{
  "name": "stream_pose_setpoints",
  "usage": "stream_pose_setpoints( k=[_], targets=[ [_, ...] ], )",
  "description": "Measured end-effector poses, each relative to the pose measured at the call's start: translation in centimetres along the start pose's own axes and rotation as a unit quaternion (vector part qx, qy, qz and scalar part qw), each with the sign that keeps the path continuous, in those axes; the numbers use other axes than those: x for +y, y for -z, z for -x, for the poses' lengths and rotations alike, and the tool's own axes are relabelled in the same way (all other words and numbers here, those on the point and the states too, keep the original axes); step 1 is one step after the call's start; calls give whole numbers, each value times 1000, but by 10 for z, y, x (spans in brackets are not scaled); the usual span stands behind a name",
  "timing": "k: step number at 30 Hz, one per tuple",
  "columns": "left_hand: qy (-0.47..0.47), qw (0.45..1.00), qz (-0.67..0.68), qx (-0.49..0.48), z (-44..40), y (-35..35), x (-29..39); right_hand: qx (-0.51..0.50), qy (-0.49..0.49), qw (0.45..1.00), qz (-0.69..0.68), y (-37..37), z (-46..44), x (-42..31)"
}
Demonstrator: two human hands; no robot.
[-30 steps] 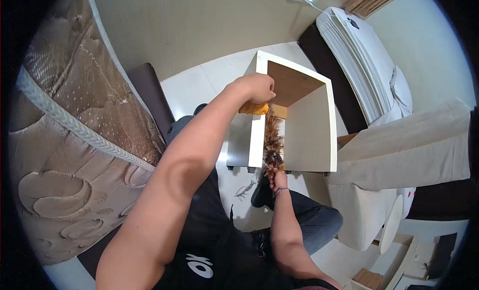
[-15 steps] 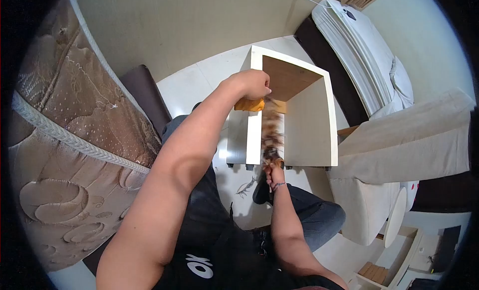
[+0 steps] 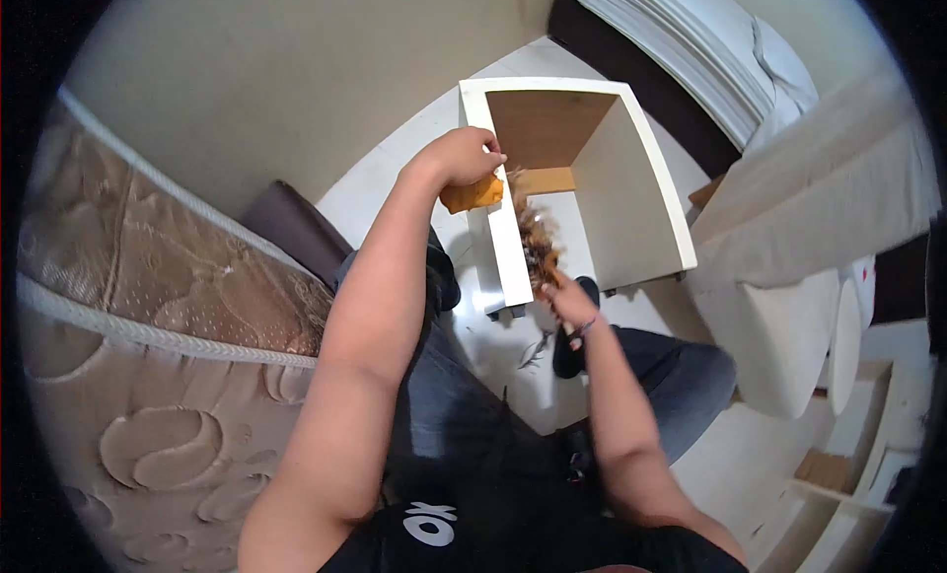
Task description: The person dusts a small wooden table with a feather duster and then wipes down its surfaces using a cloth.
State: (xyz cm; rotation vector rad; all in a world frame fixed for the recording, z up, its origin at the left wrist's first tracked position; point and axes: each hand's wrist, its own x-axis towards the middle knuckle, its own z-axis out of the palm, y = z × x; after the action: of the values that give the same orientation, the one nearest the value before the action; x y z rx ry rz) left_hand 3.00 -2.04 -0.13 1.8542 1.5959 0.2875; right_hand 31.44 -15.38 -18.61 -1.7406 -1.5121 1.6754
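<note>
A white open-fronted cabinet (image 3: 631, 213) on small black feet stands on the floor before me. At the upper part of its left side panel, my left hand (image 3: 460, 157) is closed on an orange cloth (image 3: 473, 194) and rests against the panel's edge. Lower down, my right hand (image 3: 572, 303) grips a brown feather duster (image 3: 538, 243) near its base. The feathers lie inside the cabinet along the left inner wall, slightly blurred, and the duster's handle is mostly hidden by my fingers.
A brown patterned mattress (image 3: 158, 445) stands to the left, near a dark brown padded piece (image 3: 296, 228). At the right are a beige cloth-covered piece (image 3: 769, 336) and a bed with white bedding (image 3: 671, 40). Some feathers (image 3: 535, 350) lie on the tiled floor.
The duster has shifted from the cabinet's middle toward its left inner wall, and its blur is less. My left hand stays at the panel with the cloth. The whole view has turned somewhat.
</note>
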Motion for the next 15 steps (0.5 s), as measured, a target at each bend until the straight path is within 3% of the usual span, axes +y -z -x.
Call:
stream_pose_setpoints(
  k=[2,4,6,8,10,12,15],
  targets=[
    [-13,1000,-23,6,0,-2,0,8,217,967,135,23,-37,21],
    [-9,999,-39,-12,-4,-4,-1,-36,165,941,292,55,9,-75],
    [-15,1000,-22,-14,-8,-6,-2,-105,57,956,268,83,72,-182],
    [-29,999,-35,-7,-4,-7,5,-24,251,912,322,121,45,-165],
    [-12,999,-27,-18,-6,-12,2,-35,138,959,246,152,68,-198],
    [-5,999,-45,-24,-2,-13,4,1,156,965,210,176,63,-184],
    [8,999,-39,-25,-5,-17,-4,91,50,975,195,176,55,-173]
  ],
)
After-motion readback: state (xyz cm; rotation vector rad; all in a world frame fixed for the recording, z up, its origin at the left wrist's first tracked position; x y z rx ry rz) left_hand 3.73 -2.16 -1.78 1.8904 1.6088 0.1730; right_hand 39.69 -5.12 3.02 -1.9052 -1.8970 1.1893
